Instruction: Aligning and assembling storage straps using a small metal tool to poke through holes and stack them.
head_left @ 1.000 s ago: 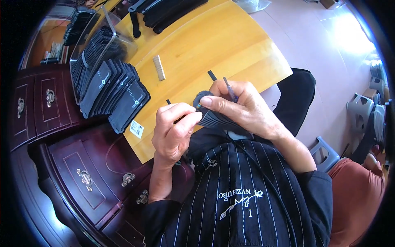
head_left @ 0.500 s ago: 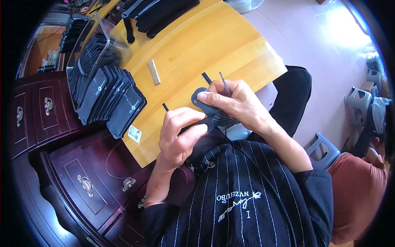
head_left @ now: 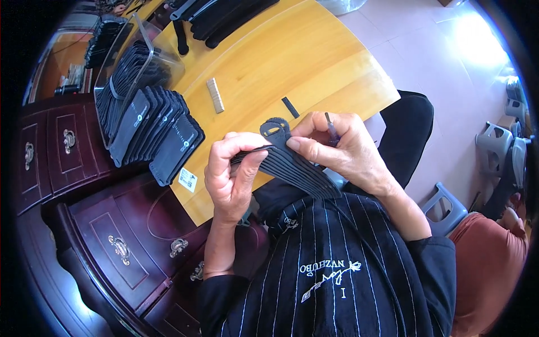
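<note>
A fanned stack of dark grey fabric straps point(head_left: 297, 171) lies between my hands, over my lap. My left hand point(head_left: 230, 174) is closed, pinching the stack's left edge between thumb and fingers. At the top, one strap end point(head_left: 275, 129) with an oval hole sticks up. My right hand point(head_left: 348, 149) pinches this strap beside the hole with thumb and forefinger. Tucked among the right fingers is a thin tool point(head_left: 332, 128) with a slim tip; its exact kind is unclear. The lower ends of the straps rest against my striped black top.
On the yellow wooden table point(head_left: 269, 70) lie a black strip point(head_left: 290, 106), a row of tan pieces point(head_left: 214, 95) and a white label point(head_left: 187, 180). Dark flat fabric pieces point(head_left: 178, 147) lean by a clear bin point(head_left: 149, 42). Dark drawers point(head_left: 118, 224) stand left; grey stools point(head_left: 446, 208) stand right.
My left hand has closed on the stack, which now shows fanned out. The strap end with the hole stands more exposed. A black strip beside my left hand is no longer visible.
</note>
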A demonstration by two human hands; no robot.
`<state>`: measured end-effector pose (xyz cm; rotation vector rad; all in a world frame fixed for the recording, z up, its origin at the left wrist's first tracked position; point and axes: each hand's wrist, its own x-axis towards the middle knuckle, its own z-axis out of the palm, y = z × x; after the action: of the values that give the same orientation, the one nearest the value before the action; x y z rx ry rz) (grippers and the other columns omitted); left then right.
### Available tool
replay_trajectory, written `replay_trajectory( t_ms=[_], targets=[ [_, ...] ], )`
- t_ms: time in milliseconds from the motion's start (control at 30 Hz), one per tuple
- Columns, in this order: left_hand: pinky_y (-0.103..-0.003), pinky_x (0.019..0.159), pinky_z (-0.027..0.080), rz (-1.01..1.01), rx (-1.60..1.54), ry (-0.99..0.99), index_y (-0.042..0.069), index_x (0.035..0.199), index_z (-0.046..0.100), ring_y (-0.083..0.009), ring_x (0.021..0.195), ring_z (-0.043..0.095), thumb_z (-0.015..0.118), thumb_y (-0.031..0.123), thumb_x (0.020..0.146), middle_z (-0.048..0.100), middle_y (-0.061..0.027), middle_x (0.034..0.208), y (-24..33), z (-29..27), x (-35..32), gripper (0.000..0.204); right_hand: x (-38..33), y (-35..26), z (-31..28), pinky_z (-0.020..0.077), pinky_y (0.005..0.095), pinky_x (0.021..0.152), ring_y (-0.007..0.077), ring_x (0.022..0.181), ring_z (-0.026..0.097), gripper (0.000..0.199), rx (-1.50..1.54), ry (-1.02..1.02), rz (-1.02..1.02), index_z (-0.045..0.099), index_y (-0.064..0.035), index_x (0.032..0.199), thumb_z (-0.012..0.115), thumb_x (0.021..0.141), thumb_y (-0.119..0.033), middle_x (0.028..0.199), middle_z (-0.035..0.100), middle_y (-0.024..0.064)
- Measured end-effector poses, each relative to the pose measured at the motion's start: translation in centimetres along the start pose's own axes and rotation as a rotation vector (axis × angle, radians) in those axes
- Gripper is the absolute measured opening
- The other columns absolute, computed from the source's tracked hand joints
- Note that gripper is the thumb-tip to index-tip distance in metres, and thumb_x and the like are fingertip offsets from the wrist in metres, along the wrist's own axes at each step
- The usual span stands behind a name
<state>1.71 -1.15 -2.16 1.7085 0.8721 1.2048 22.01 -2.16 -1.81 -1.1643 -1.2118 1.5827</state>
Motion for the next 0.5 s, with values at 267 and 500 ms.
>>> replay_trajectory(
  t_ms=[267, 500],
  targets=[
    [-0.03, 0.078, 0.049, 0.035, 0.067, -0.094, 0.0, 0.101, 0.052, -0.0206, 0.086, 0.061, 0.063, -0.004, 0.086, 0.064, -0.0145, 0.095, 0.2, 0.3, 0.5, 0.019, 0.2, 0.2, 0.3, 0.0378, 0.0242, 0.049, 0.007, 0.053, 0.045, 0.015, -0.154, 0.122, -0.086, 0.065, 0.0009, 0.084, 0.069, 0.082, -0.014, 0.06, 0.055, 0.0026],
    [-0.029, 0.074, 0.047, 0.166, 0.351, -0.093, 0.003, 0.098, 0.063, -0.0213, 0.084, 0.058, 0.067, 0.0, 0.084, 0.057, -0.0114, 0.096, 0.9, 0.3, 1.1, 0.015, 0.3, 0.0, -0.3, 0.041, 0.0262, 0.051, 0.0107, 0.053, 0.049, 0.012, -0.214, 0.112, -0.201, 0.063, -0.0012, 0.081, 0.07, 0.08, -0.011, 0.063, 0.057, 0.0046]
  ],
)
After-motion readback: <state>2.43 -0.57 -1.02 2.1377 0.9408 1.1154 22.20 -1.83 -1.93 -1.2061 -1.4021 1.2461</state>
